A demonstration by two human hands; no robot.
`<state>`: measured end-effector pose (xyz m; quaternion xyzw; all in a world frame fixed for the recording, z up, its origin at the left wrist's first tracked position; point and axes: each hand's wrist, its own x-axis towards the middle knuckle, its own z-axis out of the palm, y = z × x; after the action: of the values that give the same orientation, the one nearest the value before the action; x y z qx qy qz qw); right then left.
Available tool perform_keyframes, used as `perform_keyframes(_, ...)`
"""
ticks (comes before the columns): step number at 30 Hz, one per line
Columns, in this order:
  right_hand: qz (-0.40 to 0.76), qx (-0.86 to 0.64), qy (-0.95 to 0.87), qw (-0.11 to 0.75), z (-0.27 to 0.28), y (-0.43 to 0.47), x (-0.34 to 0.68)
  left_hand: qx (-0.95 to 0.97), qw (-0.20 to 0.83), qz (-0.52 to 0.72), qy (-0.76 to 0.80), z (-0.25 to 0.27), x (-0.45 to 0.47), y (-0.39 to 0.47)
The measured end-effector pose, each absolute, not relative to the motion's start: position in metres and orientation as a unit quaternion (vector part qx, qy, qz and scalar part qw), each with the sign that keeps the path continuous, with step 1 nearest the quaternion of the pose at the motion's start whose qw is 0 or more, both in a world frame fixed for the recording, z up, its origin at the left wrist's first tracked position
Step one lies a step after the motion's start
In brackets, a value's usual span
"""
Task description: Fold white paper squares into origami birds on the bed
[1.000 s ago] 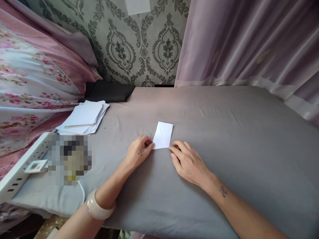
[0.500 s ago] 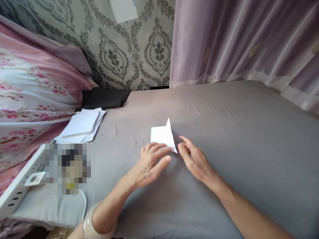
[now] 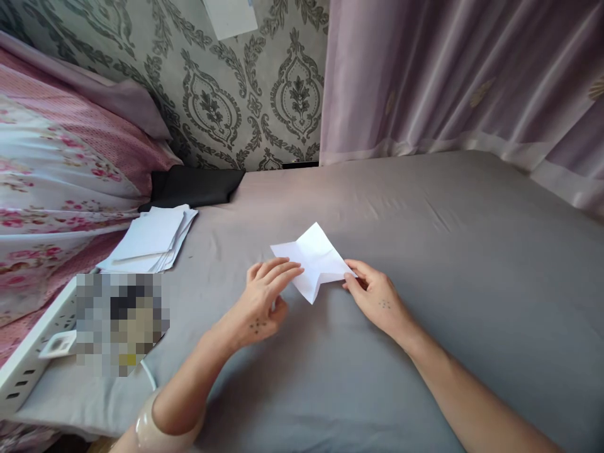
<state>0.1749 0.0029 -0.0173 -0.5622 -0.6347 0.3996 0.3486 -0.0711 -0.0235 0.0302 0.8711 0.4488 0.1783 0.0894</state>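
A piece of folded white paper (image 3: 317,255), partly opened out with creases and pointed corners, lies on the grey sheet between my hands. My right hand (image 3: 372,288) pinches its right-hand corner between thumb and fingers. From the left, my left hand (image 3: 270,296) reaches over the paper with its fingers stretched out, the fingertips on or just above its left part. Whether those fingertips touch the paper I cannot tell. A clear bangle sits on my left forearm.
The grey sheet (image 3: 453,302) spreads around the paper. At left lie a stack of white paper (image 3: 151,236), a black folded item (image 3: 193,185) and a white power strip (image 3: 35,362) beside a blurred-out patch. Purple curtains (image 3: 425,75) hang behind.
The paper has opened from a narrow folded shape into a wider, pointed one. My right hand has taken hold of its right corner. My left hand has shifted slightly left.
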Motion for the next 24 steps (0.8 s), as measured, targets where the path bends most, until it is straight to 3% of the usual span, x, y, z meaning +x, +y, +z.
perform_keyframes(4,0.385,-0.559,-0.643,0.356,-0.014,0.007,0.178,0.892,-0.049,0.136,0.428,0.012,-0.077,-0.019)
perform_keyframes(8,0.407,-0.528,-0.634,0.392,-0.015,0.013,0.176,0.914,-0.103,0.129,0.371,-0.004,-0.065,-0.020)
perform_keyframes(12,0.413,-0.487,-0.634,0.436,-0.016,0.016,0.172,0.935,-0.110,0.111,0.319,-0.011,-0.046,-0.017)
perform_keyframes(16,0.262,-0.485,-0.689,0.469,-0.011,0.010,0.173,0.918,-0.061,0.041,0.390,-0.006,-0.030,-0.010)
perform_keyframes(24,0.158,-0.463,-0.835,0.253,-0.005,-0.017,0.166,0.910,-0.011,0.016,0.414,0.005,-0.016,0.004)
